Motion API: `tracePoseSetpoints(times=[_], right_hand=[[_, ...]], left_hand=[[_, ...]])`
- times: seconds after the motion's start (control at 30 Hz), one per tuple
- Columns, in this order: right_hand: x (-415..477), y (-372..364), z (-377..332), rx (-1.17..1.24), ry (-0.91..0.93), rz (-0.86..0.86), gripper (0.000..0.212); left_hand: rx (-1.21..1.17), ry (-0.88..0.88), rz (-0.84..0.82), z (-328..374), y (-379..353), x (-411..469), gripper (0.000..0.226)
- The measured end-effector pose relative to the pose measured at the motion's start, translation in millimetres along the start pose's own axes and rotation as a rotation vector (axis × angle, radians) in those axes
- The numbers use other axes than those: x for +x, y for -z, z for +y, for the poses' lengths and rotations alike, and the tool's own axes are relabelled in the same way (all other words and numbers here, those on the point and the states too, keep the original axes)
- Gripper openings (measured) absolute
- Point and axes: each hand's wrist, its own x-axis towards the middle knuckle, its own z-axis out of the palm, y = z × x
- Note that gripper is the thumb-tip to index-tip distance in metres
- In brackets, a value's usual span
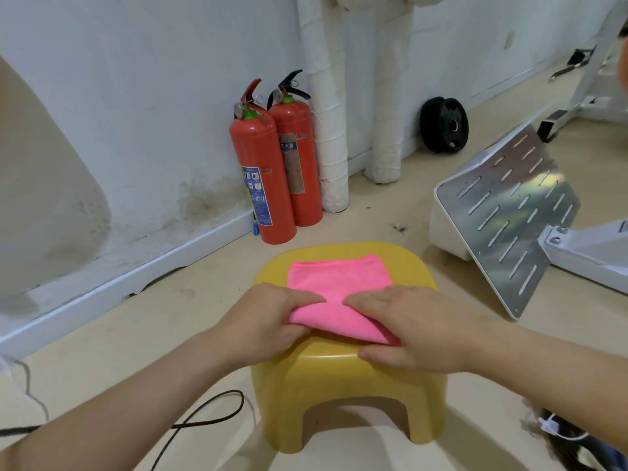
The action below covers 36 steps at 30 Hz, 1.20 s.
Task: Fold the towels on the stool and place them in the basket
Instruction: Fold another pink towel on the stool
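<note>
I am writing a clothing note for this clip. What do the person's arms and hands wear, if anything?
Nothing shows. The left hand and right hand have no gloves or rings. The left forearm and right forearm are bare: no sleeve, watch or bracelet in view.

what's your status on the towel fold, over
Left hand and right hand pinching the near edge. Pink towel on yellow stool, near edge lifted. Basket not in view; nothing else on the stool.
</note>
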Motion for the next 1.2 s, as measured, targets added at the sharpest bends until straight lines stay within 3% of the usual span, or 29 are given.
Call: tracePoseSetpoints(times=[0.1, 0.23, 0.33, 0.47, 0.63, 0.77, 0.93, 1.07, 1.2], right_hand=[[-6, 1, -6, 0.034, 0.006, 0.086, 0.044], [5, 2, 3, 0.526, -0.174, 0.213, 0.027], [19, 0, 19, 0.718, -0.361, 0.303, 0.011], [36, -6, 24, 0.673, -0.53, 0.313, 0.017], [48, -8, 21, 0.53, -0.592, 0.307, 0.02], [53, -11, 15, 0.409, -0.61, 0.311, 0.022], [54, -4, 21, 0.35, -0.566, 0.121, 0.03], [59, 26, 14, 0.288, -0.529, -0.107, 0.038], [70, 32, 3, 0.089, -0.531, -0.34, 0.042]], left_hand=[[-0.202, 0.115, -0.044, -2, 12, 0, 0.025], [-0.478, 0.307, 0.108, -3, 11, 9, 0.008], [-0.488, 0.425, 0.199, -7, 1, 19, 0.019], [-0.407, 0.491, 0.267, -11, -8, 28, 0.031], [-0.428, 0.538, 0.275, -14, -11, 35, 0.021], [-0.19, 0.525, 0.213, -17, -9, 38, 0.029], [-0.076, 0.426, 0.052, -23, 0, 39, 0.037], [0.006, 0.288, 0.024, -19, -4, 37, 0.026], [-0.26, 0.239, 0.105, -16, -9, 32, 0.02]])
